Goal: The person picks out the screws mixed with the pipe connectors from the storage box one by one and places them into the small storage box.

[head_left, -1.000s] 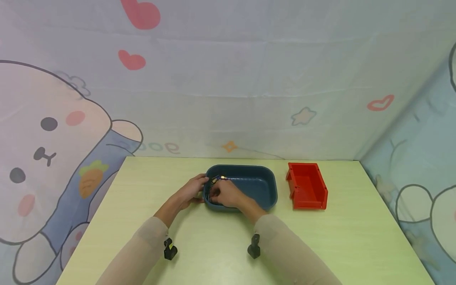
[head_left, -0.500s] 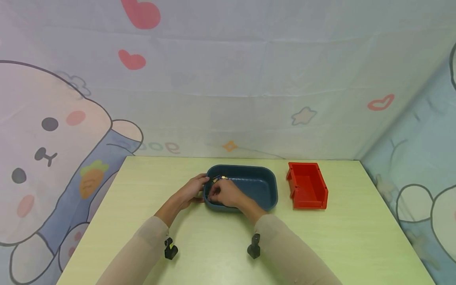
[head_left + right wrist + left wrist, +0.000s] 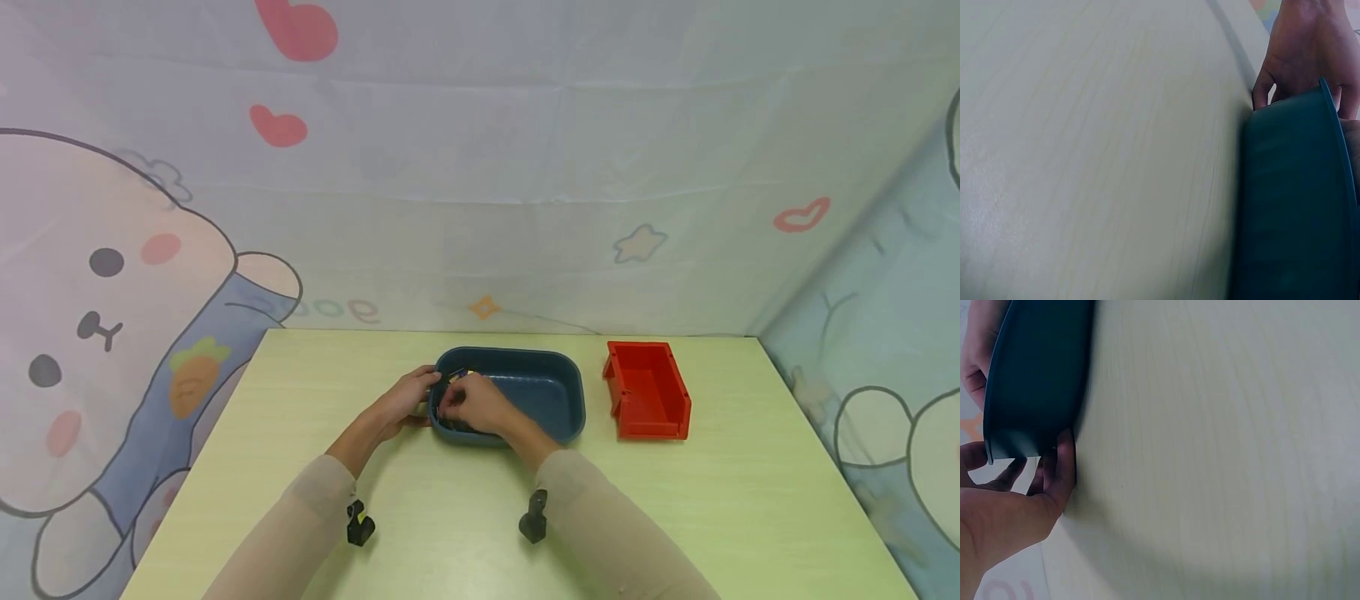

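Observation:
A dark blue rectangular basin [image 3: 536, 404] rests on the table in the head view. My left hand [image 3: 402, 401] grips its left end; in the left wrist view the thumb is at the rim and the fingers [image 3: 1063, 465] lie against the end wall. My right hand [image 3: 480, 404] reaches inside the left end with fingers bent downward. Just beyond its knuckles show small blue and gold pieces [image 3: 459, 377], too small to name. The basin wall hides the right fingertips in both wrist views, and I cannot tell what they hold.
A red open-front plastic bin [image 3: 647, 392] stands right of the basin on the pale wooden table [image 3: 450, 508]. A printed cloth [image 3: 480, 167] hangs behind the table's back edge. Black wrist cameras [image 3: 533, 518] sit at both sleeves.
The right fingers shift slightly inside the basin's left end, and less of the small blue and gold pieces shows now. The left hand, basin and red bin stay in place.

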`<move>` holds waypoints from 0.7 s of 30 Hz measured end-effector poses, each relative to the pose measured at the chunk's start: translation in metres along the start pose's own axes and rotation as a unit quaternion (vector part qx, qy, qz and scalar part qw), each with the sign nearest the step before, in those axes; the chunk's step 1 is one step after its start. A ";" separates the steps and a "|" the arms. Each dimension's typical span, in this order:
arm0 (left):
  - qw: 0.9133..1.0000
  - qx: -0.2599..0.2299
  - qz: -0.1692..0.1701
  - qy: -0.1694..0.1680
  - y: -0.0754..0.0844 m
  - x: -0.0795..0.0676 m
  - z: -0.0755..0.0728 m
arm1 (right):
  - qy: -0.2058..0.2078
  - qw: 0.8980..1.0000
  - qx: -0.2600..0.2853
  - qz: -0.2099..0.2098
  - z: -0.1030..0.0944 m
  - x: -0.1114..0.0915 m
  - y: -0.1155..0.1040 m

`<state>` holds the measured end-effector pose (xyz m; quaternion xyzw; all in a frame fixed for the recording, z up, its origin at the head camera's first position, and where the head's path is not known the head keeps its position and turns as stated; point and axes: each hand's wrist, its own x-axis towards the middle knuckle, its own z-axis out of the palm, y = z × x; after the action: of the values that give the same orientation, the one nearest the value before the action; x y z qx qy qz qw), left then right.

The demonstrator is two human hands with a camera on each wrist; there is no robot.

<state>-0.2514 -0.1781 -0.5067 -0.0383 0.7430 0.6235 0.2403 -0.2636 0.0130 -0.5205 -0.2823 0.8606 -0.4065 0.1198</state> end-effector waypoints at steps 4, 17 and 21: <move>1.000 0.000 0.002 -0.001 0.001 -0.001 0.001 | -0.002 1.000 0.005 0.010 0.000 0.000 0.000; 1.000 -0.003 0.001 0.001 0.001 -0.002 0.000 | 0.010 1.000 0.004 0.012 0.001 0.002 -0.001; 1.000 -0.005 0.001 0.003 0.001 -0.002 0.001 | 0.012 1.000 0.007 0.007 0.000 0.002 -0.001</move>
<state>-0.2503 -0.1773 -0.5049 -0.0409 0.7409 0.6269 0.2374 -0.2645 0.0111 -0.5199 -0.2710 0.8611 -0.4147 0.1140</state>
